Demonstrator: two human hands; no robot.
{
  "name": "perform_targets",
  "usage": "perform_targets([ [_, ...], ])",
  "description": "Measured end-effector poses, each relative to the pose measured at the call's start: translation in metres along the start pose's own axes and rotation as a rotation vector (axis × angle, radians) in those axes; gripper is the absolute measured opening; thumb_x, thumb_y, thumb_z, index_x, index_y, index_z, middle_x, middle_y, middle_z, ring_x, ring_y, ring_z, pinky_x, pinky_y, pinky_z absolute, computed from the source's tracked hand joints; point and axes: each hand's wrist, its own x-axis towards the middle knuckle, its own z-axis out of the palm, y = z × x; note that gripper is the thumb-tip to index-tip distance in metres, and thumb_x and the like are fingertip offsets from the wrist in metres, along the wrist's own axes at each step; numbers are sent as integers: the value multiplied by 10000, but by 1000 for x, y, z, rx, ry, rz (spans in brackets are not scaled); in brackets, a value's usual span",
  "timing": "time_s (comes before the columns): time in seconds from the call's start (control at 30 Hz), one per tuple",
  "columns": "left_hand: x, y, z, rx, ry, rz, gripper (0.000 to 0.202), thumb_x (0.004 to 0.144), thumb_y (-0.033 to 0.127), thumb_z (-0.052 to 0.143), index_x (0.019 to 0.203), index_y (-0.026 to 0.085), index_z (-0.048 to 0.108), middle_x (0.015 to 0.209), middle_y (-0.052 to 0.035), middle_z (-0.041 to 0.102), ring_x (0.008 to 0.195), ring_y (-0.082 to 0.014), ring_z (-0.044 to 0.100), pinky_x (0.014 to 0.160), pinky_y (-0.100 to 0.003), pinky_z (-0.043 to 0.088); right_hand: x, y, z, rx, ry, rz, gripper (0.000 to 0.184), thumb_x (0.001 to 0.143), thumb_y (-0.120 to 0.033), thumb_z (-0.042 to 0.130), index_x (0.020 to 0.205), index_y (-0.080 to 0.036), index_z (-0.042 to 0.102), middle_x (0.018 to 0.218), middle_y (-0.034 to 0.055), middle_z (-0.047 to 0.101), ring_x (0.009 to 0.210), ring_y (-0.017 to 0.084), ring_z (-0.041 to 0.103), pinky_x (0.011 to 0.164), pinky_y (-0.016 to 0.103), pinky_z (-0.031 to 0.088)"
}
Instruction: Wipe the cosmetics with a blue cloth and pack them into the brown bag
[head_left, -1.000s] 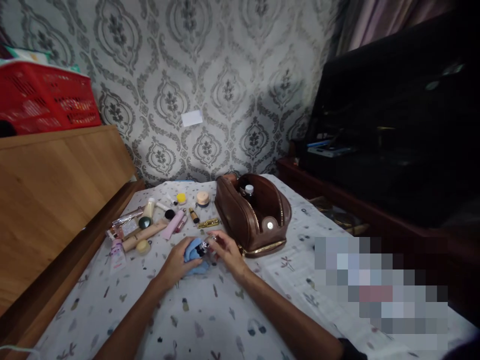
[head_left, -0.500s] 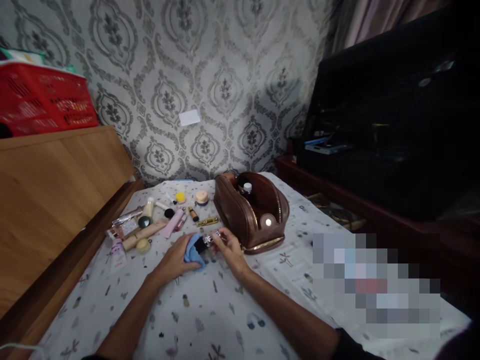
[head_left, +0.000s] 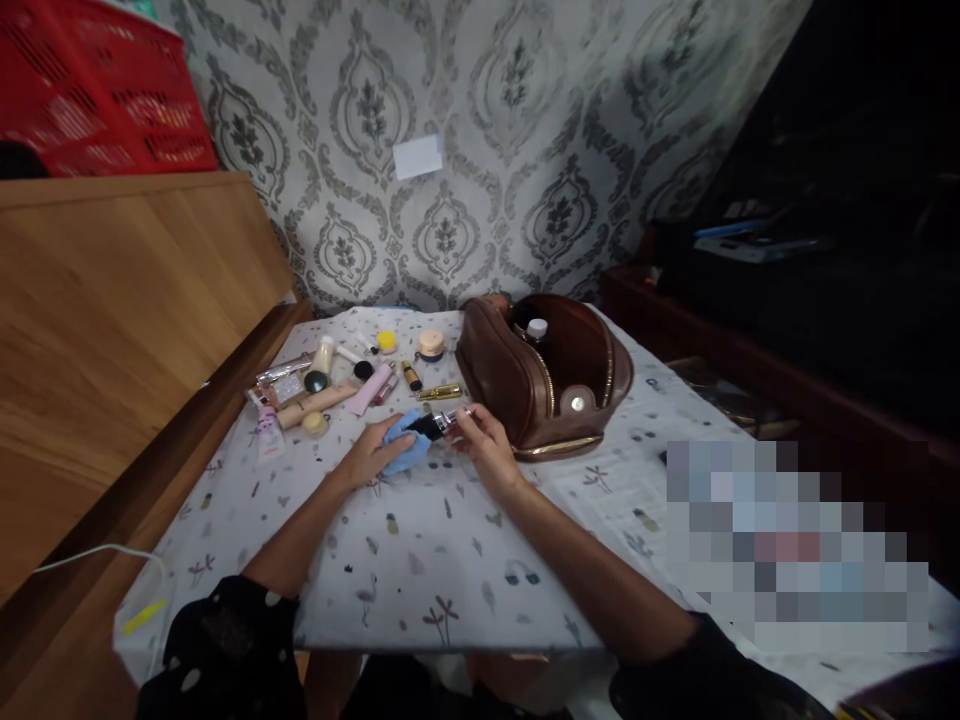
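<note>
My left hand [head_left: 369,455] is closed around a crumpled blue cloth [head_left: 409,457], which wraps the lower end of a small black bottle with a silver neck [head_left: 429,426]. The fingers of my right hand [head_left: 486,447] pinch the bottle's shiny silver end. Just beyond the hands lies a gold tube [head_left: 439,392], with a small amber bottle [head_left: 411,376] near it. To the right stands a brown leather cosmetic bag [head_left: 499,385], unzipped, and a white-capped bottle [head_left: 537,328] shows inside it.
Left of the bag lie a pink tube [head_left: 369,390], a long beige tube [head_left: 315,400], a peach-lidded jar [head_left: 431,344], a yellow-lidded pot [head_left: 386,341] and other cosmetics. A wooden panel [head_left: 150,290] borders the table's left side. A blurred patch covers the right side.
The view has tilted down and shifted, so the table's near edge now shows. Both hands still hold the bottle and cloth; more of the cloth is spread beneath the bottle.
</note>
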Motion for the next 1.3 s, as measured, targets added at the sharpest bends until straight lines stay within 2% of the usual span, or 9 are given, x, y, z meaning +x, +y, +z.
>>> perform_targets([
  [0.13, 4, -9, 2, -132, 225, -66, 520, 826, 668, 601, 729, 158, 625, 603, 11, 555, 556, -110, 479, 514, -222, 398, -2, -1, 1, 65, -31, 30, 595, 618, -556, 841, 1068, -246, 607, 751, -27, 649, 643, 141, 587, 532, 241, 433],
  [0.23, 8, -17, 2, -160, 332, -97, 601, 815, 740, 546, 623, 171, 544, 522, 33, 472, 500, -92, 432, 468, -211, 375, -2, -2, 1, 76, -54, 47, 521, 598, -534, 860, 945, -206, 653, 764, -14, 643, 636, 125, 574, 526, 236, 422],
  [0.3, 10, -20, 2, -221, 398, -132, 619, 798, 772, 531, 648, 172, 547, 524, 41, 464, 472, -85, 422, 438, -209, 377, -1, -2, 1, 78, -59, 62, 485, 580, -513, 875, 873, -189, 665, 767, -8, 639, 636, 120, 570, 525, 235, 420],
  [0.43, 12, -18, 5, -427, 502, -218, 621, 692, 779, 649, 759, 165, 586, 532, 66, 469, 405, -65, 404, 368, -201, 355, -1, -1, 3, 77, -54, 80, 476, 553, -485, 896, 844, -175, 680, 766, -6, 636, 638, 113, 571, 525, 226, 423],
  [0.6, 11, -13, 8, -483, 391, -244, 615, 699, 765, 659, 789, 162, 572, 469, 74, 471, 335, -59, 398, 330, -196, 294, 1, 1, 3, 78, -18, 65, 482, 566, -525, 879, 807, -175, 651, 747, -13, 620, 616, 101, 555, 523, 225, 424],
  [0.7, 10, -11, 7, -481, 304, -238, 596, 611, 681, 788, 809, 150, 602, 494, 51, 540, 371, -67, 455, 353, -193, 329, 2, 3, 2, 85, -3, 54, 493, 566, -536, 871, 814, -189, 624, 715, -29, 605, 611, 99, 548, 541, 230, 431],
  [0.93, 8, -9, 8, -542, 250, -238, 565, 562, 457, 899, 965, 149, 648, 791, -29, 711, 651, -123, 652, 578, -210, 529, -1, 0, 4, 100, 11, 90, 613, 483, -388, 930, 965, -226, 589, 719, -66, 614, 597, 93, 541, 569, 232, 443],
  [1.17, 4, -10, 11, -413, 83, -195, 759, 566, 344, 905, 1222, 154, 575, 1024, -63, 708, 868, -187, 687, 766, -283, 566, 3, 3, 2, 108, 27, 108, 517, 504, -431, 925, 827, -200, 594, 742, -37, 625, 583, 93, 540, 539, 236, 422],
  [1.3, 1, -7, 15, -261, -2, -131, 693, 645, 372, 863, 1242, 187, 566, 1087, -50, 674, 941, -198, 657, 826, -307, 552, 5, 5, 1, 107, 9, 106, 462, 531, -451, 909, 769, -179, 621, 706, -32, 608, 581, 85, 521, 539, 232, 409],
])
